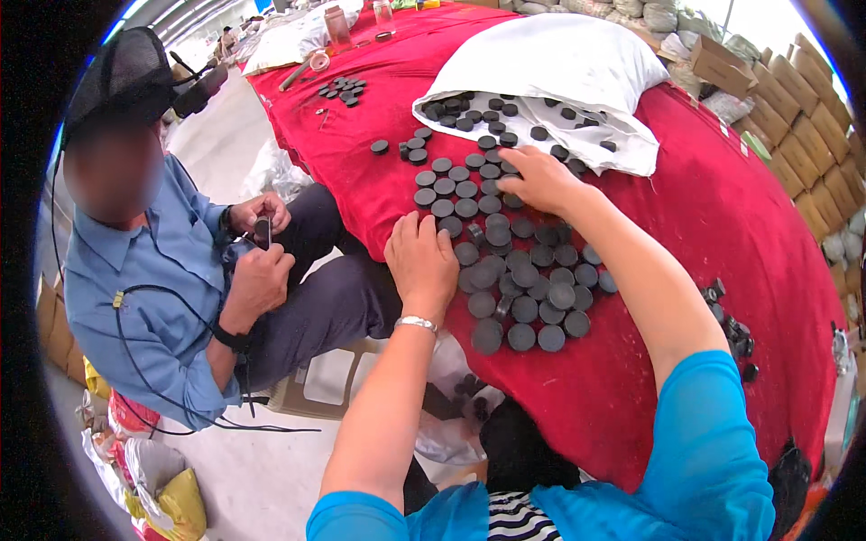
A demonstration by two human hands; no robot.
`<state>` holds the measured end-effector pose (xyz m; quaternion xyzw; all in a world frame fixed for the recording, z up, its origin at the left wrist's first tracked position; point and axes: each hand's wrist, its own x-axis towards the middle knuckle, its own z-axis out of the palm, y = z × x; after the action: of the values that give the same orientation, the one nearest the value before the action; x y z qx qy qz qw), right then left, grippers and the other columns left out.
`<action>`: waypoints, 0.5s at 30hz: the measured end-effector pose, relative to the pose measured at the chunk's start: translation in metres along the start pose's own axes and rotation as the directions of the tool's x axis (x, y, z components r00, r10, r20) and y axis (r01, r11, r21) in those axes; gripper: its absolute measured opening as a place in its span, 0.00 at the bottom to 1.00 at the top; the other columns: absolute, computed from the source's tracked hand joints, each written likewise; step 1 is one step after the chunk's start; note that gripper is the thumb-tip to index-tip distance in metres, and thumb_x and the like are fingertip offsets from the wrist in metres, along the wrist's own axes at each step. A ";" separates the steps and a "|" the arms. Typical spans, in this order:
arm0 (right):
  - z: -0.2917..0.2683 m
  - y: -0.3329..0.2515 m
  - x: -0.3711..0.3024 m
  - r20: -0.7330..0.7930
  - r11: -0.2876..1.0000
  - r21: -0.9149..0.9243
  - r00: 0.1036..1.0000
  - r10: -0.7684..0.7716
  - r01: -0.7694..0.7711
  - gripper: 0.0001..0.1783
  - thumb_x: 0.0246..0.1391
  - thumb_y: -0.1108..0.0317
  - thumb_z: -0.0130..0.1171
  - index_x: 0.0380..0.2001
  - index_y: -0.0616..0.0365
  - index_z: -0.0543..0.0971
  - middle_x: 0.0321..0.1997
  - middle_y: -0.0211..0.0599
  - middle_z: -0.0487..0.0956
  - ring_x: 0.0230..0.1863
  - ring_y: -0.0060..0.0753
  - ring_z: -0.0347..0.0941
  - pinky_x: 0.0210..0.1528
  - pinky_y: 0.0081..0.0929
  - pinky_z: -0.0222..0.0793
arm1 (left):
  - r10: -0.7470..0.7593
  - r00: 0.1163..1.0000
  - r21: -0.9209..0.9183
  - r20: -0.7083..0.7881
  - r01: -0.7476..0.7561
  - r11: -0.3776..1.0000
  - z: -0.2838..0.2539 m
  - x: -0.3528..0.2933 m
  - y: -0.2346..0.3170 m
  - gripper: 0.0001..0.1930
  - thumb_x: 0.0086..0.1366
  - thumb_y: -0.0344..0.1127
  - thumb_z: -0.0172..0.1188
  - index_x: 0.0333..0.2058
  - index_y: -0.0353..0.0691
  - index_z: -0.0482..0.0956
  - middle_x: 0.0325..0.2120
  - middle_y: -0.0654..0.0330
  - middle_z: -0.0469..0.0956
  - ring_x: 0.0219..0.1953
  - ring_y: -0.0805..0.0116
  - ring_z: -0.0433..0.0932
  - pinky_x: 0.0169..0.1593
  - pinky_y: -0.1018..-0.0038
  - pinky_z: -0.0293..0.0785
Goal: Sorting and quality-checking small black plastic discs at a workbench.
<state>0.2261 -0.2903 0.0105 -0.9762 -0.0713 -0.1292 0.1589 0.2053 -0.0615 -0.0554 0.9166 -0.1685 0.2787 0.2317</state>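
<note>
Many round black caps lie on the red cloth in front of me, several of them set in rough rows and others heaped. At the left edge of the pile, my left hand rests palm down with fingers stretched beside the caps. My right hand reaches over the caps nearest the sack, its fingers apart and touching some of them; what lies under the palm is hidden. More caps spill from the mouth of a white sack just beyond it.
A person in a blue shirt sits at my left, holding a small dark piece. Dark pieces lie at the right, another small group at the far left. Jars stand farther back. Cartons are stacked at the far right.
</note>
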 end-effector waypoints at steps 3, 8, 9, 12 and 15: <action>0.014 0.004 0.050 0.035 0.996 -0.044 0.996 0.080 -0.078 0.30 0.50 0.51 0.58 0.56 0.51 0.69 0.55 0.51 0.69 0.57 0.55 0.66 0.57 0.45 0.64 | -0.013 1.000 0.023 0.022 0.013 1.000 -0.002 0.001 0.006 0.18 0.62 0.41 0.52 0.47 0.38 0.75 0.51 0.51 0.71 0.56 0.53 0.66 0.59 0.60 0.60; 0.039 -0.001 0.076 0.175 0.987 -0.147 0.981 0.088 -0.063 0.33 0.52 0.41 0.54 0.53 0.53 0.73 0.57 0.54 0.66 0.59 0.55 0.63 0.60 0.41 0.61 | -0.030 0.997 0.027 0.077 0.028 0.999 -0.005 0.002 0.008 0.20 0.63 0.42 0.52 0.50 0.37 0.73 0.53 0.50 0.69 0.58 0.52 0.64 0.60 0.59 0.57; 0.034 -0.001 0.072 0.176 0.987 -0.148 0.980 0.092 -0.066 0.33 0.52 0.41 0.54 0.53 0.53 0.73 0.57 0.54 0.66 0.59 0.55 0.63 0.60 0.41 0.61 | -0.053 0.992 0.023 0.115 0.050 0.998 -0.006 0.001 0.007 0.21 0.63 0.43 0.52 0.51 0.37 0.72 0.54 0.49 0.68 0.60 0.52 0.62 0.61 0.59 0.55; 0.016 0.007 0.049 0.253 0.987 -0.153 0.964 0.080 -0.042 0.29 0.53 0.45 0.53 0.52 0.52 0.73 0.55 0.57 0.66 0.58 0.55 0.64 0.58 0.40 0.62 | -0.025 0.996 0.028 0.085 0.023 0.999 -0.003 0.003 0.008 0.20 0.63 0.43 0.52 0.50 0.38 0.73 0.54 0.50 0.69 0.59 0.52 0.63 0.60 0.59 0.57; 0.003 0.004 0.007 0.171 0.980 -0.181 0.978 0.119 -0.087 0.25 0.55 0.47 0.50 0.48 0.53 0.76 0.51 0.52 0.71 0.55 0.53 0.68 0.57 0.44 0.65 | -0.002 0.999 0.044 0.041 0.001 0.999 -0.001 0.002 0.005 0.20 0.63 0.44 0.52 0.49 0.38 0.74 0.53 0.51 0.69 0.57 0.52 0.66 0.60 0.59 0.59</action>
<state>0.2339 -0.2925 0.0085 -0.9964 -0.0232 -0.0372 0.0730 0.2043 -0.0654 -0.0525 0.9271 -0.1664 0.2635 0.2083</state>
